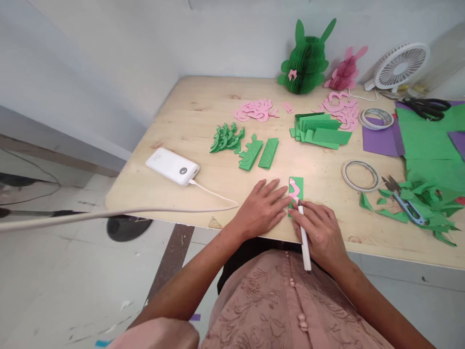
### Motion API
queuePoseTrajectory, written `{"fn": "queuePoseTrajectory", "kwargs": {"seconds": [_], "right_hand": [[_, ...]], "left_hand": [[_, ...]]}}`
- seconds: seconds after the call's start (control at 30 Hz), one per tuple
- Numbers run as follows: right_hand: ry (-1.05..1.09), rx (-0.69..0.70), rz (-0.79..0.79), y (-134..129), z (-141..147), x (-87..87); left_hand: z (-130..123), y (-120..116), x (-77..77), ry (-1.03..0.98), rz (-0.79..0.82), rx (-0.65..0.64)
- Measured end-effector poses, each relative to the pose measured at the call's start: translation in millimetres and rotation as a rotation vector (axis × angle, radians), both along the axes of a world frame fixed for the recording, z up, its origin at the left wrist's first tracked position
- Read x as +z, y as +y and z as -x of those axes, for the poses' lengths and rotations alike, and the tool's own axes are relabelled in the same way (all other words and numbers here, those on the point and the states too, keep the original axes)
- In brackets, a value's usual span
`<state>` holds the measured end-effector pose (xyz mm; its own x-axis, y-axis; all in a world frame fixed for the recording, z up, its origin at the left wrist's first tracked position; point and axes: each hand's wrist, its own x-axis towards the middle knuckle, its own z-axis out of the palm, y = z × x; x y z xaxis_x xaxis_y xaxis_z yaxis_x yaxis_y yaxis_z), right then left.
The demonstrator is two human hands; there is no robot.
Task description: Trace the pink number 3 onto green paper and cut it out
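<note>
A small green paper strip (299,181) lies near the table's front edge with a curved pink paper cutout (295,188) on top of it. My left hand (266,206) rests flat with its fingers stretched out, the fingertips reaching the left side of the strip and cutout. In my right hand (319,228) is a white pen (305,242), its dark tip down at the cutout's edge. Part of the strip's lower end is hidden by my fingers. Just beyond lie a green strip with drawn lines (269,153) and partly cut green strips (250,154).
Cut green pieces (227,137), pink cutouts (255,110) and stacked green strips (321,131) lie further back. A power bank (172,166) with a cable is at left. Tape rolls (361,176), blue-handled scissors (409,206) among scraps, black scissors (428,107) and a fan (401,65) are at right.
</note>
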<state>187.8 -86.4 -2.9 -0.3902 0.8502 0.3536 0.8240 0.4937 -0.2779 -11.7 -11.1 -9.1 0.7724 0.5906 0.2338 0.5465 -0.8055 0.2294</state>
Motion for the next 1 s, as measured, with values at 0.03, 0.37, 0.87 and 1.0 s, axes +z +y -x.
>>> {"fn": "queuePoseTrajectory", "kwargs": {"seconds": [0.03,0.37,0.87,1.0], "right_hand": [[0.001,0.001,0.000,-0.1,-0.1,-0.3],[-0.010,0.004,-0.005,-0.2,0.1,-0.3],[-0.021,0.007,0.002,-0.9,-1.4,0.1],[-0.022,0.012,-0.007,-1.2,-2.0,-0.1]], "left_hand": [[-0.1,-0.1,-0.3,0.002,-0.004,0.002],[-0.2,-0.1,-0.4,0.008,-0.011,0.004],[-2.3,-0.2,3.8,0.049,-0.042,-0.006],[-3.0,0.6,6.8,0.075,-0.044,-0.008]]}}
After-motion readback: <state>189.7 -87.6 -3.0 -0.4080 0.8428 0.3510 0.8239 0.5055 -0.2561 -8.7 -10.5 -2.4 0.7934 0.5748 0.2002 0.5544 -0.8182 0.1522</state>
